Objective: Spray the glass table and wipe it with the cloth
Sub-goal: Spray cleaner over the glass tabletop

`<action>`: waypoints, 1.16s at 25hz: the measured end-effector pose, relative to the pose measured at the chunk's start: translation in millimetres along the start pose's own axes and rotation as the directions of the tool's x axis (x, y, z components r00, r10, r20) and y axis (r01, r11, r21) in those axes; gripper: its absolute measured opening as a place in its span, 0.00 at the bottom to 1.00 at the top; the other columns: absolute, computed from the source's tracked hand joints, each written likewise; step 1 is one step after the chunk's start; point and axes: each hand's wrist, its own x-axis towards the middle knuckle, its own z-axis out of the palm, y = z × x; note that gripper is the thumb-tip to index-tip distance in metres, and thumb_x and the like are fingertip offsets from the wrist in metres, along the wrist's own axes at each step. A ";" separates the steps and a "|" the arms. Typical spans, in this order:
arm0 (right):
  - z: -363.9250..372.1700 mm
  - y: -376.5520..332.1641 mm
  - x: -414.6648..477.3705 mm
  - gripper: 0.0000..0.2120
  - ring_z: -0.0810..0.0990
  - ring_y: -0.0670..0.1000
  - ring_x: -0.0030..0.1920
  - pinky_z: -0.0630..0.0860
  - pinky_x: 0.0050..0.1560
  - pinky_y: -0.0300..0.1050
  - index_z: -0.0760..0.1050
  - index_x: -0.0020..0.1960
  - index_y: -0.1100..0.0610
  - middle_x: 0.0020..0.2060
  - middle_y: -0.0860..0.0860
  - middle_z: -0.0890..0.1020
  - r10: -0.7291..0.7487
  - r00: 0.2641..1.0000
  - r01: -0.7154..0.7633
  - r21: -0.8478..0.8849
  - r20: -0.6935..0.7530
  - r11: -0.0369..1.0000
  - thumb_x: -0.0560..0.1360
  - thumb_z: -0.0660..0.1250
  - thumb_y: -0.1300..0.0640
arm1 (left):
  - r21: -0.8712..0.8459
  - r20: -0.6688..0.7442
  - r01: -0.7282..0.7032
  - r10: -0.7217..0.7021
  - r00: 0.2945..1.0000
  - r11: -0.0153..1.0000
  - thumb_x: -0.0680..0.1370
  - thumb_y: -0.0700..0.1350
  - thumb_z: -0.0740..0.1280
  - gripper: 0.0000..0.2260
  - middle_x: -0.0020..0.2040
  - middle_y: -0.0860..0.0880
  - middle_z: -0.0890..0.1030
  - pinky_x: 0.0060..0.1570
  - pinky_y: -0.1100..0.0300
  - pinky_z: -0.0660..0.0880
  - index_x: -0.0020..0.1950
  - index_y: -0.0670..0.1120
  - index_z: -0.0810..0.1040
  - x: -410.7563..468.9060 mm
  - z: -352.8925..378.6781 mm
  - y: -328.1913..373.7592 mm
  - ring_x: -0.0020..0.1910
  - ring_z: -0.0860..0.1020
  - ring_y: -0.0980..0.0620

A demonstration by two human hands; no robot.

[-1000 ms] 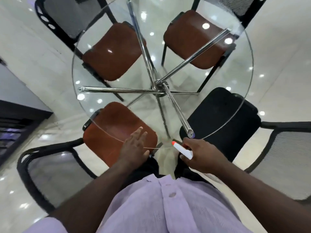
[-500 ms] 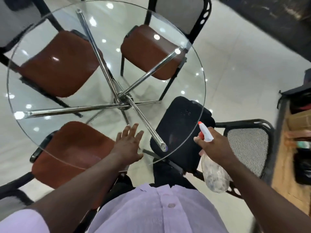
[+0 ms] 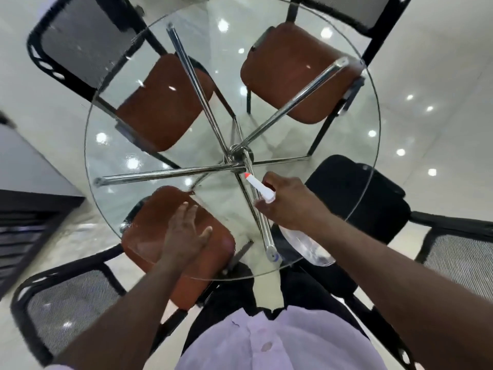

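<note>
Glass counter [image 3: 344,145], round and clear, carried on chrome legs [image 3: 170,173] meeting at a hub [image 3: 240,153] under the middle. Seen through and around it: three brown chair seats, far left [image 3: 165,108], far right [image 3: 296,73] and near left [image 3: 149,236], plus a black chair [image 3: 354,188] at the near right. Glossy white floor [image 3: 432,62] below, dotted with reflected ceiling lights.

Right hand [image 3: 290,201] over the near-right part of the glass, fingers curled round the neck of the spray bottle [image 3: 309,248]. White spray head with its orange nozzle [image 3: 247,175] aimed away from the body, toward the hub. Clear bottle body slanting down behind the hand, toward the near rim.

Left hand [image 3: 186,236] spread flat, fingers straight and slightly apart, holding nothing, low over the near-left part of the counter above the brown seat. Blurred, so no telling whether touching the glass or just above it.

Lilac buttoned shirt [image 3: 280,340] at the bottom edge, both forearms bare, reaching out over the near rim.
</note>
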 end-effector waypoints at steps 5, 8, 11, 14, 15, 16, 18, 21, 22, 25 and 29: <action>-26.3 74.1 -56.4 0.13 0.85 0.59 0.38 0.85 0.44 0.59 0.70 0.49 0.48 0.42 0.52 0.83 0.162 0.973 -0.146 0.105 -0.168 0.984 0.77 0.73 0.46 | 0.108 0.039 -0.228 0.225 0.974 0.968 0.80 0.56 0.68 0.35 0.85 0.45 0.55 0.81 0.49 0.55 0.83 0.47 0.61 -26.9 20.7 51.8 0.83 0.54 0.44; -36.7 107.9 -97.8 0.12 0.86 0.52 0.30 0.85 0.40 0.53 0.73 0.48 0.50 0.40 0.52 0.84 0.334 0.904 -0.275 0.236 -0.268 0.932 0.79 0.75 0.48 | 0.178 0.099 -0.472 0.461 0.882 0.864 0.80 0.57 0.66 0.35 0.85 0.45 0.52 0.81 0.50 0.55 0.84 0.48 0.58 -48.4 39.8 84.5 0.83 0.55 0.44; -21.6 108.9 -134.4 0.10 0.85 0.49 0.26 0.80 0.31 0.40 0.75 0.47 0.53 0.41 0.53 0.84 0.385 0.869 -0.321 0.239 -0.312 0.917 0.79 0.75 0.52 | 0.180 0.202 -0.643 0.612 0.765 0.744 0.81 0.57 0.65 0.34 0.85 0.46 0.52 0.82 0.50 0.56 0.84 0.49 0.58 -71.4 61.2 94.0 0.83 0.55 0.45; 17.4 86.2 -169.6 0.11 0.85 0.48 0.26 0.78 0.28 0.35 0.74 0.46 0.52 0.41 0.54 0.84 0.386 0.869 -0.333 0.210 -0.309 0.919 0.79 0.76 0.52 | 0.150 0.168 -0.701 0.681 0.713 0.697 0.78 0.56 0.67 0.33 0.85 0.45 0.56 0.80 0.49 0.59 0.81 0.50 0.62 -88.3 74.9 63.9 0.82 0.59 0.42; 34.4 76.4 -180.4 0.11 0.85 0.48 0.27 0.81 0.30 0.38 0.74 0.46 0.51 0.41 0.53 0.84 0.378 0.879 -0.333 0.193 -0.289 0.923 0.78 0.77 0.51 | 0.141 0.149 -0.672 0.655 0.741 0.727 0.78 0.56 0.68 0.34 0.84 0.44 0.57 0.80 0.48 0.60 0.81 0.49 0.64 -90.7 78.1 44.3 0.82 0.60 0.42; 52.4 68.0 -190.7 0.11 0.86 0.49 0.29 0.85 0.33 0.44 0.74 0.46 0.49 0.41 0.52 0.84 0.366 0.890 -0.329 0.172 -0.272 0.928 0.78 0.77 0.50 | 0.139 0.111 -0.632 0.622 0.775 0.763 0.76 0.58 0.70 0.34 0.84 0.43 0.59 0.79 0.47 0.62 0.80 0.48 0.66 -92.4 81.0 21.6 0.81 0.62 0.41; 81.4 52.0 -208.5 0.11 0.86 0.52 0.34 0.87 0.38 0.55 0.74 0.46 0.47 0.40 0.49 0.84 0.346 0.897 -0.316 0.151 -0.275 0.937 0.77 0.76 0.49 | 0.106 0.018 -0.551 0.552 0.834 0.828 0.74 0.60 0.70 0.33 0.80 0.41 0.67 0.77 0.45 0.66 0.75 0.45 0.73 -99.5 82.2 -19.4 0.79 0.67 0.40; 101.1 31.6 -230.5 0.12 0.86 0.52 0.38 0.87 0.42 0.58 0.74 0.46 0.45 0.41 0.47 0.84 0.332 0.882 -0.269 0.221 -0.335 0.937 0.74 0.77 0.45 | 0.030 -0.014 -0.524 0.524 0.851 0.851 0.70 0.57 0.69 0.30 0.68 0.36 0.79 0.69 0.43 0.74 0.66 0.40 0.80 -119.2 79.6 -55.8 0.68 0.78 0.36; 102.1 26.9 -237.0 0.13 0.86 0.52 0.39 0.87 0.42 0.58 0.74 0.47 0.44 0.42 0.47 0.84 0.322 0.874 -0.245 0.242 -0.364 0.939 0.74 0.77 0.44 | 0.003 -0.035 -0.533 0.533 0.845 0.846 0.70 0.55 0.71 0.28 0.66 0.37 0.80 0.68 0.43 0.76 0.65 0.40 0.81 -123.6 77.2 -58.4 0.66 0.80 0.36; 94.4 14.0 -257.6 0.14 0.86 0.53 0.40 0.86 0.44 0.58 0.74 0.49 0.44 0.43 0.47 0.84 0.277 0.857 -0.177 0.256 -0.435 0.950 0.75 0.78 0.43 | -0.116 -0.036 -0.579 0.579 0.814 0.807 0.73 0.49 0.76 0.24 0.70 0.44 0.78 0.68 0.48 0.76 0.68 0.45 0.80 -136.4 62.0 -43.5 0.66 0.79 0.42; 64.6 4.0 -296.2 0.14 0.88 0.50 0.35 0.83 0.41 0.42 0.78 0.58 0.47 0.48 0.46 0.85 0.233 0.796 -0.053 0.319 -0.558 0.946 0.78 0.78 0.46 | -0.142 -0.046 -0.668 0.669 0.742 0.731 0.77 0.49 0.74 0.20 0.68 0.51 0.79 0.65 0.52 0.77 0.69 0.50 0.79 -153.1 26.6 6.0 0.65 0.79 0.49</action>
